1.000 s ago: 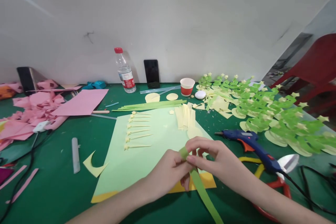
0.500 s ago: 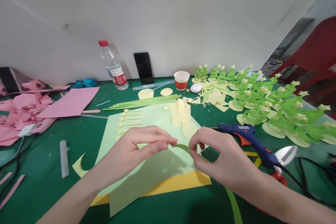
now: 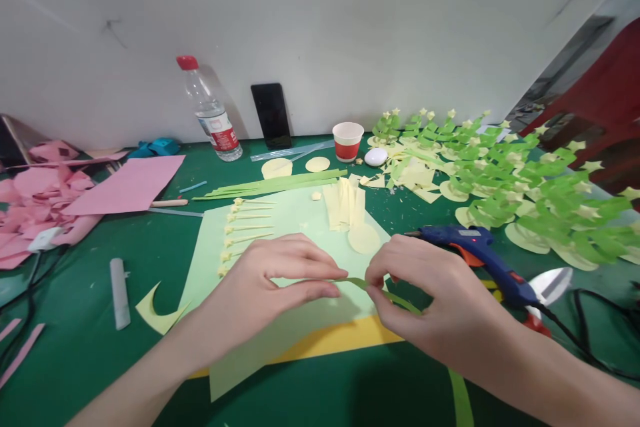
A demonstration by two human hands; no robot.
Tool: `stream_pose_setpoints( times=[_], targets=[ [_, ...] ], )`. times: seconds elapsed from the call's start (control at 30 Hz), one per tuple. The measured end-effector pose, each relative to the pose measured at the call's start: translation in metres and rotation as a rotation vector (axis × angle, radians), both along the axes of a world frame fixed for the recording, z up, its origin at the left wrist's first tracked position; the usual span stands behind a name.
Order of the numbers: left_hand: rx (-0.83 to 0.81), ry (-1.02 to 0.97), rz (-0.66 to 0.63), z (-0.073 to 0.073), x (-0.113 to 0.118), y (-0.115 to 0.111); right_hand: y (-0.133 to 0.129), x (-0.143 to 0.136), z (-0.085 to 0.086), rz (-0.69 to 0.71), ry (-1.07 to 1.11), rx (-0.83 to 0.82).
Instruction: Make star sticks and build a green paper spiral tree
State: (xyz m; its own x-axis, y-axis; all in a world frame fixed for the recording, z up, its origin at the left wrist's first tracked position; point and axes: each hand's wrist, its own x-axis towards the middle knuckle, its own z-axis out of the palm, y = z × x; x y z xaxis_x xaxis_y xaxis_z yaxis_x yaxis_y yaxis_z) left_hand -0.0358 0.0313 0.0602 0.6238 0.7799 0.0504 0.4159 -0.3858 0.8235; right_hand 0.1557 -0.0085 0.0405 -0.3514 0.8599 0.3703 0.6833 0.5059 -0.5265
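Observation:
A long green paper strip [image 3: 358, 283] stretches between my hands, above light green paper sheets [image 3: 300, 210]. My left hand [image 3: 285, 273] pinches its near end between thumb and fingers. Thumb and forefinger of my right hand [image 3: 425, 280] grip the strip a short way along. Its tail passes under the right hand and hangs toward the table's front edge. Beneath lies a yellow sheet [image 3: 345, 339]. Several small pale yellow paper knots with thin tails [image 3: 245, 228] lie in a column on the green sheet, partly behind my left hand. Pale yellow strips [image 3: 345, 207] lie farther back.
On the right are a blue glue gun [image 3: 465, 240], scissors [image 3: 550, 287] and rows of green paper plants with stars [image 3: 545, 193]. A bottle [image 3: 217, 123], phone [image 3: 271, 116] and paper cup [image 3: 347, 142] stand by the wall. Pink paper [image 3: 130, 183] lies left.
Both hands have shifted slightly right with the strip, and more of it shows beside my right palm. The camera view has tilted a little downward.

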Motion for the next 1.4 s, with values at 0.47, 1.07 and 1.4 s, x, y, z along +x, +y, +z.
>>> stream_pose_setpoints(
  times=[0.47, 1.07, 1.4],
  targets=[
    [-0.078, -0.014, 0.018, -0.005, 0.0, 0.004, 0.005, 0.004, 0.007, 0.0, 0.04, -0.164],
    [-0.511, -0.12, -0.136, -0.055, -0.063, -0.005, -0.023, -0.033, -0.035, -0.146, 0.806, -0.666],
    [-0.491, 0.074, -0.322, -0.072, -0.067, -0.008, -0.035, -0.018, -0.065, -0.482, 0.7, -0.604]
  ],
)
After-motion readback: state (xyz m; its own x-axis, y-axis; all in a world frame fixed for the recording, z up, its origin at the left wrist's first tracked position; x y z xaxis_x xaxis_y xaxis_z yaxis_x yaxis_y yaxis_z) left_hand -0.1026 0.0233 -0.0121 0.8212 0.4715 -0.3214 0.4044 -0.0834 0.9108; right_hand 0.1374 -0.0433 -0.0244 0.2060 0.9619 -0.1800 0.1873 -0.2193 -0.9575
